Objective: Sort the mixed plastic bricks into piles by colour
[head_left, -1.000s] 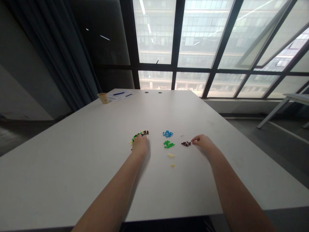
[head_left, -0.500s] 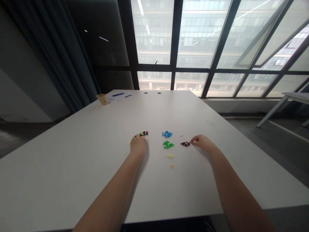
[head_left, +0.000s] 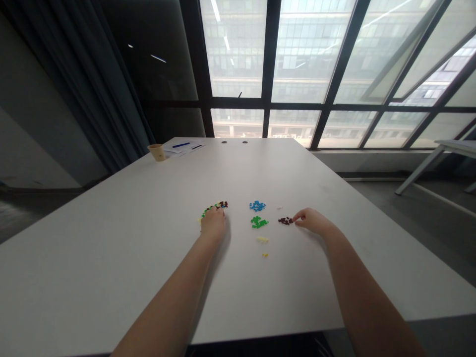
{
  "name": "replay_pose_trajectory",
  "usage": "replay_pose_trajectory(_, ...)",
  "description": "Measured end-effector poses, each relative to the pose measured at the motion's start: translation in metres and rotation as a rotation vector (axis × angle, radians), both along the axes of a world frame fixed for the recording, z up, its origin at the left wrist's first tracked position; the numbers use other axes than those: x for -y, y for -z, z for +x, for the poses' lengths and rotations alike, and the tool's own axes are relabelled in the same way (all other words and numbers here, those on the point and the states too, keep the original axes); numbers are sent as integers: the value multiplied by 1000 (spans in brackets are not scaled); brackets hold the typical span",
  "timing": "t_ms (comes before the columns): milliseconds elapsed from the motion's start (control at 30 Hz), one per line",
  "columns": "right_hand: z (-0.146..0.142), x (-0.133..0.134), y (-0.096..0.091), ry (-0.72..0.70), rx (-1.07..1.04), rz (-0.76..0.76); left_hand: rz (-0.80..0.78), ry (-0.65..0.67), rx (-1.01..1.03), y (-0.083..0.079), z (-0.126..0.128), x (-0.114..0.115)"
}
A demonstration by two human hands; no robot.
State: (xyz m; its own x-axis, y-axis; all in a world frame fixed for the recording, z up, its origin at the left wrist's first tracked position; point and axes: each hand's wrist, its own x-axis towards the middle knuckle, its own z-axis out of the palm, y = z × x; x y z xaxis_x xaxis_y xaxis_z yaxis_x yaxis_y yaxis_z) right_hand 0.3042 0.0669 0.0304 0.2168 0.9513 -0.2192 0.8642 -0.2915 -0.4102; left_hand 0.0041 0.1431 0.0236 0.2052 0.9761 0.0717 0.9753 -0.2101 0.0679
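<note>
Small coloured pieces lie in groups on a white table [head_left: 111,248]. My left hand [head_left: 213,223] rests on a mixed pile [head_left: 222,204] of green, dark and yellow pieces, fingers curled over it; what they hold is hidden. My right hand [head_left: 312,220] lies to the right, fingertips pinched together and touching a small dark brown pile [head_left: 285,221]. Between the hands sit a blue pile [head_left: 257,205] and a green pile [head_left: 258,222]. A few yellow pieces [head_left: 262,240] lie nearer me, with one more yellow piece [head_left: 265,255] below them.
A tan paper cup [head_left: 156,151] and papers with blue pens [head_left: 184,146] stand at the table's far left corner. Large windows rise behind the table. A dark curtain hangs at the left. Another table's leg [head_left: 416,173] shows at the right.
Both hands stay almost still. The right fingertips have crept slightly left, closer onto the dark brown pile. The view has shifted a little.
</note>
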Motion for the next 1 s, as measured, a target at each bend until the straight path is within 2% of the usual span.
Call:
replay_pose_trajectory(267, 0, 0, 3, -4, -27, 11, 31, 34, 85, 0, 0, 0)
replay_pose_trajectory(367, -2, 0, -1, 19, 16, 39, 64, 102, 215, 1, 2, -3)
replay_pose_trajectory(433, -4, 1, -5, 39, 51, 82, 62, 182, 371, 0, 5, -2)
replay_pose_trajectory(600, -17, 1, -12, 25, 48, 265, -131, 366, 934, -7, 21, 12)
replay_pose_trajectory(733, -37, 0, -11, -85, -49, 427, -293, 444, 1262, -5, 32, 23)
replay_pose_trajectory(833, -52, -1, -7, -173, -102, 544, -425, 420, 1425, -2, 38, 26)
replay_pose_trajectory(1000, -74, 0, -3, -306, -164, 683, -579, 393, 1552, -3, 44, 33)
